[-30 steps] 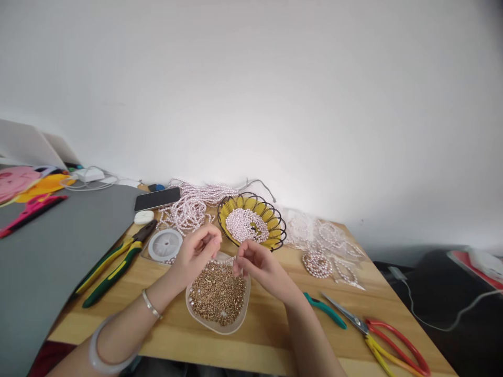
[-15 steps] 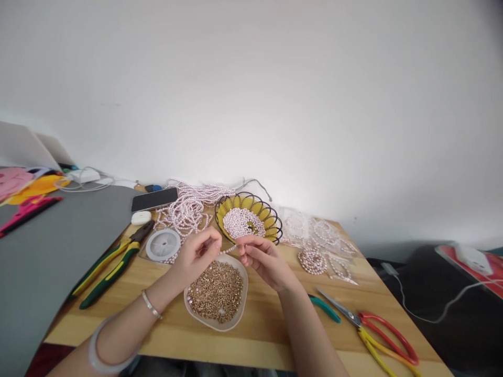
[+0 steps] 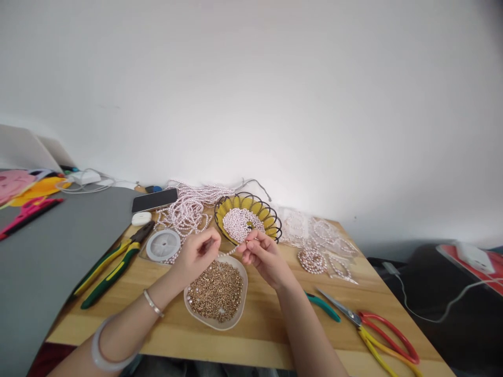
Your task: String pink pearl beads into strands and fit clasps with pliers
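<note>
A: Head view: where's your bead strand (image 3: 228,253)?
B: Lower centre, over the bowl's (image 3: 220,325) far rim; your left fingers (image 3: 214,240) and right fingers (image 3: 252,245) pinch it.
A: Done? Left?
B: Visible stretch beaded; ends hidden, remainder unclear. Coiled loops (image 3: 312,260) right of centre.

Open to my grip: bare tabletop (image 3: 261,309) between bowl (image 3: 244,293) and teal-handled tool (image 3: 324,307); basket (image 3: 280,230) blocks beyond.

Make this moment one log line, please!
left hand: pinching bead strand | right hand: pinching same strand | gold beads: in bowl | pink beads: in yellow basket | scissors: on table, right side
</note>
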The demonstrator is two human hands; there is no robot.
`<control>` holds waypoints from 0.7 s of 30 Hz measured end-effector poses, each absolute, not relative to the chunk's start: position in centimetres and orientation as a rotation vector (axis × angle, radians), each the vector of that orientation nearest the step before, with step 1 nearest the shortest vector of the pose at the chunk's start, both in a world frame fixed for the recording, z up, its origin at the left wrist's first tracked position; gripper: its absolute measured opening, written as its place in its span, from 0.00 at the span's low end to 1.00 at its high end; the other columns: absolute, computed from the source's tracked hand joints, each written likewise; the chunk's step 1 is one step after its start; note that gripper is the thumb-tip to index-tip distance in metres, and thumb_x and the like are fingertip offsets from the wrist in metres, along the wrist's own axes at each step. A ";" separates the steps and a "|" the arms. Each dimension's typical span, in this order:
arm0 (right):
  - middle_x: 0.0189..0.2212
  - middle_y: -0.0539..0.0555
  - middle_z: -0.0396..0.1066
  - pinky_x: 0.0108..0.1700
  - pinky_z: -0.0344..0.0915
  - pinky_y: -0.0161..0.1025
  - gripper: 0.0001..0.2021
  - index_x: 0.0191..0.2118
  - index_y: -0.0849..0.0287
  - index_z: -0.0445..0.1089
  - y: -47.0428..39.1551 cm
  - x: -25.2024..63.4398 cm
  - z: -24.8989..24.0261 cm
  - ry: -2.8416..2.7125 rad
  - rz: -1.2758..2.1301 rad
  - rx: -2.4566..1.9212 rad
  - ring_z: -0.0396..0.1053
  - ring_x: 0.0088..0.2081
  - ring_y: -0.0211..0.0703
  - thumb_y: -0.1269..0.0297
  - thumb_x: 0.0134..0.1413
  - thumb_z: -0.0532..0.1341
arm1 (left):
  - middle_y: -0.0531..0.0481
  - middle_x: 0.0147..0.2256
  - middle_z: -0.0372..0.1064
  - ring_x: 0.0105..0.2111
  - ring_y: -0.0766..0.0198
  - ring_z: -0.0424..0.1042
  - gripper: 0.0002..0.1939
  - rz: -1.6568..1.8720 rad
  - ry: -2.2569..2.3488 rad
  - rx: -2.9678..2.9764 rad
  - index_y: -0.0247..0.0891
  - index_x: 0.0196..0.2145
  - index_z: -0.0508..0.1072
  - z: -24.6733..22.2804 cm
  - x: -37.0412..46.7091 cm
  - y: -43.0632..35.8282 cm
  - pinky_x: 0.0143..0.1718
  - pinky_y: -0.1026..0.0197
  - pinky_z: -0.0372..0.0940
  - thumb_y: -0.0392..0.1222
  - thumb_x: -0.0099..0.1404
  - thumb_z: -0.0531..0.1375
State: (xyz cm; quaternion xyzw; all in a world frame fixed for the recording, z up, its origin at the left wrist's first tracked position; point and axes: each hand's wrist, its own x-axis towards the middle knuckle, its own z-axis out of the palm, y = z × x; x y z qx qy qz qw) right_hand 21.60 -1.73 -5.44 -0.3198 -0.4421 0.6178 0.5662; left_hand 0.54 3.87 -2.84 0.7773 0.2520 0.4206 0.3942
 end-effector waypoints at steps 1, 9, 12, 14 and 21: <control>0.44 0.54 0.74 0.39 0.75 0.43 0.11 0.50 0.61 0.71 -1.7 21.7 -5.7 -1.025 1.457 -0.754 0.75 0.38 0.42 0.62 0.66 0.63 | 0.59 0.22 0.54 0.21 0.70 0.55 0.11 1.066 0.640 1.972 0.38 0.27 0.63 -2.8 0.5 3.9 0.24 0.66 0.50 0.36 0.69 0.54; 0.52 0.58 0.72 0.46 0.74 0.50 0.16 0.55 0.60 0.69 -1.6 20.6 -6.9 -0.862 1.538 -0.725 0.74 0.46 0.48 0.60 0.66 0.62 | 0.57 0.22 0.56 0.22 0.70 0.56 0.11 1.050 0.630 1.994 0.38 0.27 0.64 -2.7 0.7 3.5 0.24 0.67 0.52 0.38 0.69 0.53; 0.52 0.58 0.71 0.46 0.74 0.50 0.16 0.55 0.60 0.69 -1.7 20.1 -7.1 -0.806 1.559 -0.693 0.74 0.47 0.49 0.60 0.66 0.62 | 0.58 0.22 0.56 0.21 0.70 0.56 0.11 1.057 0.624 2.011 0.38 0.26 0.65 -2.7 0.8 3.4 0.23 0.67 0.51 0.37 0.68 0.54; 0.52 0.58 0.71 0.47 0.74 0.50 0.16 0.55 0.60 0.69 -1.8 20.0 -7.1 -0.780 1.563 -0.673 0.74 0.47 0.49 0.60 0.66 0.62 | 0.58 0.21 0.56 0.20 0.70 0.56 0.11 1.070 0.626 2.022 0.38 0.26 0.65 -2.8 0.8 3.4 0.23 0.67 0.50 0.36 0.68 0.54; 0.52 0.57 0.72 0.46 0.74 0.50 0.15 0.55 0.60 0.69 -2.1 19.9 -7.1 -0.749 1.579 -0.624 0.74 0.46 0.48 0.61 0.66 0.63 | 0.58 0.21 0.57 0.20 0.70 0.56 0.11 1.102 0.616 2.038 0.38 0.27 0.66 -2.9 0.9 3.3 0.24 0.67 0.51 0.36 0.69 0.54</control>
